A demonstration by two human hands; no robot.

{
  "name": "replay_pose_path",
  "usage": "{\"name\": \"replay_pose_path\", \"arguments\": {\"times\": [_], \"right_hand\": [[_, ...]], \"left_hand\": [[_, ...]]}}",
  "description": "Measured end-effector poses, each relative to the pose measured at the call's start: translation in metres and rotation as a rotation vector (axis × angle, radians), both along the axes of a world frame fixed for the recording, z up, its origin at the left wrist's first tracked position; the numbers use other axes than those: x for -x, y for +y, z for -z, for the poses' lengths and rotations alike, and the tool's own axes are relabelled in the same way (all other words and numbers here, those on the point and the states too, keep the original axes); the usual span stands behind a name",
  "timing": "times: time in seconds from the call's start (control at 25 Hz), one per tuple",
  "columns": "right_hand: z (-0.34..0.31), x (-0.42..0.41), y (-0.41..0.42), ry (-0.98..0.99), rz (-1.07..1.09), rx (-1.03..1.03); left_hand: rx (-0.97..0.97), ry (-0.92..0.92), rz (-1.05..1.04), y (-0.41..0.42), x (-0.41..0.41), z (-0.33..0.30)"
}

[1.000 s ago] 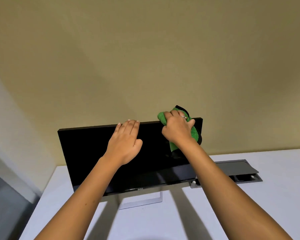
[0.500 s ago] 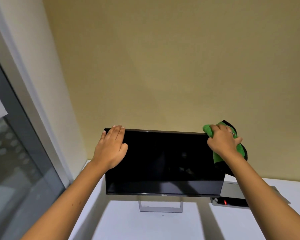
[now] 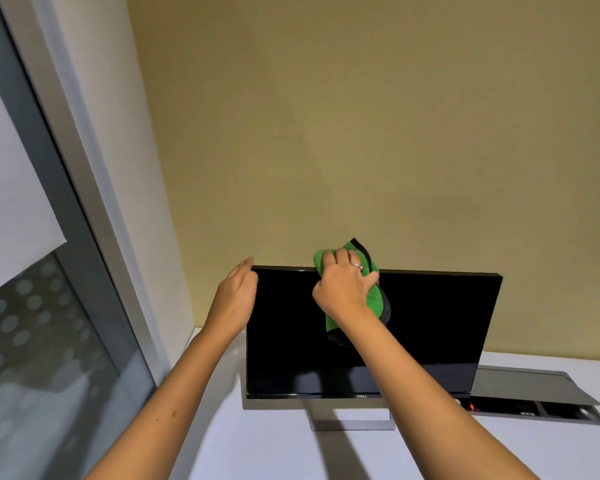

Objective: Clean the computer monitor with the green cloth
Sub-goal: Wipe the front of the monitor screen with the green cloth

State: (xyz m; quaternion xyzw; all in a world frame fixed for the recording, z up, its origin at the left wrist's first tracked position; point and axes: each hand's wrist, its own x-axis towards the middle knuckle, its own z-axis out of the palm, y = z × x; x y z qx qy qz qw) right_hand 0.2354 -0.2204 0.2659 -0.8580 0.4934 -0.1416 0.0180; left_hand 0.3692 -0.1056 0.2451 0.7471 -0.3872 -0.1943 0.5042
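1. Because the monitor [image 3: 430, 334] stands on a thin open stand [image 3: 352, 420] on the white desk [image 3: 274, 445], a hard push near its top edge could, I judge, tip it back toward the wall [image 3: 361, 133] or twist it on that foot.
2. The left hand [image 3: 234, 299], at centre-left of the frame, lies against the screen's upper left corner with straight fingers, so it steadies rather than clamps; if it slips off, nothing would brace the panel.
3. The right hand [image 3: 343, 289], just right of it at centre frame, has its fingers curled round the green cloth [image 3: 373, 299] and presses it onto the top edge of the screen.
4. The cloth lies under and around that hand: a bunch shows above the fingers, over the bezel, and a longer fold hangs below the palm against the black glass.
5. The loose fold could drag or bunch, leaving streaks, and the ring [image 3: 356, 266] on that hand might scratch if the knuckles meet the glass.
6. The open grey cable box [image 3: 534, 396] at lower right sits close beside the screen's lower corner.
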Motion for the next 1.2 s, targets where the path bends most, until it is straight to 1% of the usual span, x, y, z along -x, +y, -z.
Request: {"name": "replay_pose_path", "arguments": {"times": [0.08, 0.12, 0.16, 0.28, 0.36, 0.52, 0.6, 0.8, 1.0, 1.08, 1.2], "right_hand": [[0.003, -0.016, 0.015, 0.01, -0.043, 0.02], [0.005, -0.024, 0.022, 0.015, -0.068, 0.032], [0.007, -0.033, 0.029, 0.017, -0.091, 0.047], [0.009, -0.059, 0.047, 0.018, -0.145, 0.084], [0.01, -0.071, 0.054, 0.022, -0.172, 0.107], [0.014, -0.071, 0.054, -0.001, -0.181, 0.145], [0.02, -0.062, 0.052, -0.009, -0.171, 0.157], [0.028, -0.019, 0.035, -0.03, -0.021, 0.202], [0.025, 0.017, 0.018, -0.118, 0.099, 0.143], [0.03, 0.016, 0.024, -0.146, 0.086, 0.163], [0.043, 0.003, 0.044, -0.169, -0.023, 0.246]], "left_hand": [[0.078, 0.275, 0.018, 0.006, -0.009, -0.004], [0.119, 0.382, 0.046, 0.008, -0.012, -0.006], [0.138, 0.451, 0.077, 0.011, -0.015, -0.007], [0.13, 0.533, 0.143, 0.021, -0.023, -0.006], [0.116, 0.572, 0.147, 0.026, -0.03, 0.001], [0.062, 0.594, 0.175, 0.03, -0.032, 0.005], [0.061, 0.572, 0.204, 0.031, -0.031, 0.002], [0.056, 0.454, 0.235, 0.029, -0.035, -0.006], [0.008, 0.357, 0.281, 0.03, -0.039, -0.009], [0.01, 0.353, 0.301, 0.03, -0.036, -0.008], [0.049, 0.352, 0.292, 0.027, -0.034, -0.003]]}}
